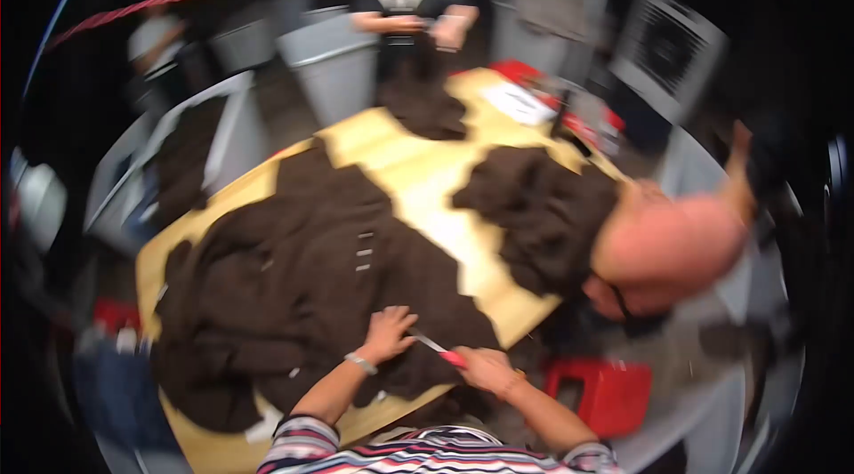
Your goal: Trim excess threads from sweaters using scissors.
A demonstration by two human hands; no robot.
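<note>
A large dark brown garment is spread over the near left part of the table. My left hand lies on the brown cloth with its fingers spread. My right hand is closed around a red-handled tool with a slim metal blade. The blade points left and its tip is beside my left fingers; blur hides whether it touches the cloth or what kind of blade it is. Small pale marks show on the garment.
Around the yellow table stand grey bins. A second person leans over another brown garment at right; a third stands across with brown cloth. A red stool-like object is near my right arm.
</note>
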